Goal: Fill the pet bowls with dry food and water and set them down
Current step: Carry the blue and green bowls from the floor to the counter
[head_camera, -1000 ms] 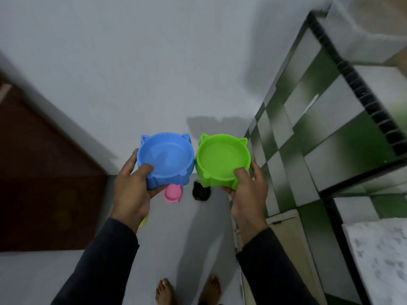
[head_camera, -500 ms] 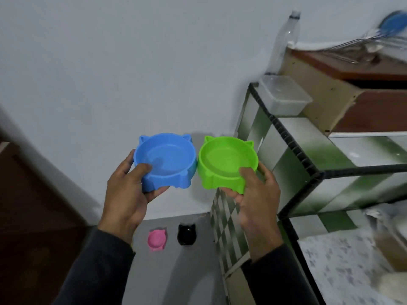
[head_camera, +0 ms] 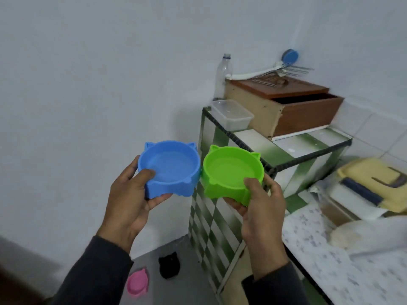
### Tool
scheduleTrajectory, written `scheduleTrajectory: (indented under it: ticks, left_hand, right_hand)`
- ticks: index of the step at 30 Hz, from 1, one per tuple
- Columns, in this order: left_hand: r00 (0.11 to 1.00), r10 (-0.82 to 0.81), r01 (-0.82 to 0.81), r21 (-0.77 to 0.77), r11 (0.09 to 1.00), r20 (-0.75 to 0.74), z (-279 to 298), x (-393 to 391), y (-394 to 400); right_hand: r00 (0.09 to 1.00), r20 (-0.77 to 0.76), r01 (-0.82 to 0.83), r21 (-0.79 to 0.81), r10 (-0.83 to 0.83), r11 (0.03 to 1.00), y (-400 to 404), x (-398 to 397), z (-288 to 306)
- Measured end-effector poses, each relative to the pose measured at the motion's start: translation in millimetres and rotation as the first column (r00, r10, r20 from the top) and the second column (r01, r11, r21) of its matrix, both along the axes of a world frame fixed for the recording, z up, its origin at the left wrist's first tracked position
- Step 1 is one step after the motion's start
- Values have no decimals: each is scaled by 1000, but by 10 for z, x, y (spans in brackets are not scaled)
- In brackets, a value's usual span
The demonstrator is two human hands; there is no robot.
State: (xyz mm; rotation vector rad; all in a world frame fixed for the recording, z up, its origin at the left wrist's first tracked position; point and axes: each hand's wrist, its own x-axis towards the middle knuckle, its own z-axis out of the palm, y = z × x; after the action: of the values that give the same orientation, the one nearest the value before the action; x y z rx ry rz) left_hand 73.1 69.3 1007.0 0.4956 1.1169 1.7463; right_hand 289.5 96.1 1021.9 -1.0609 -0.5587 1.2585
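Grey-walled kitchen corner, green-checked tiled counter (head_camera: 293,150) beside us.
Our left hand (head_camera: 130,201) grips the blue cat-eared bowl (head_camera: 169,166); our right hand (head_camera: 262,208) pinches the green cat-eared bowl (head_camera: 231,170), rims touching.

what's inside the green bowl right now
Nothing visible: the green bowl, gripped by the right hand, shows a bare floor, with no food or water. The thumb over the near rim hides a small patch.

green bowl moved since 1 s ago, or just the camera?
Yes. The green bowl, gripped by the right hand, has risen from low near the floor bowls to level with the tiled counter top.
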Motion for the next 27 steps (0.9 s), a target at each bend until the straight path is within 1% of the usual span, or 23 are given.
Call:
scheduleTrajectory:
  ticks: [5, 12, 21, 27]
  left_hand:
    - [987, -158, 158, 9, 987, 0, 73, 145, -22]
    - [934, -357, 357, 10, 934, -8, 64, 633, -164]
    - [829, -557, 558, 21, 830, -47, 82, 1732, -647]
    - [724, -689, 690, 28, 724, -31, 123, 2620, -1179]
  right_hand:
    - [989, 17, 150, -2, -150, 989, -384, 155, 71]
    - [941, 31, 336, -1, -336, 942, -1003, 592, 139]
    - [815, 43, 579, -3, -578, 815, -1964, 1476, 129]
    - [727, 52, 685, 11, -684, 729, -2816, 2185, 189]
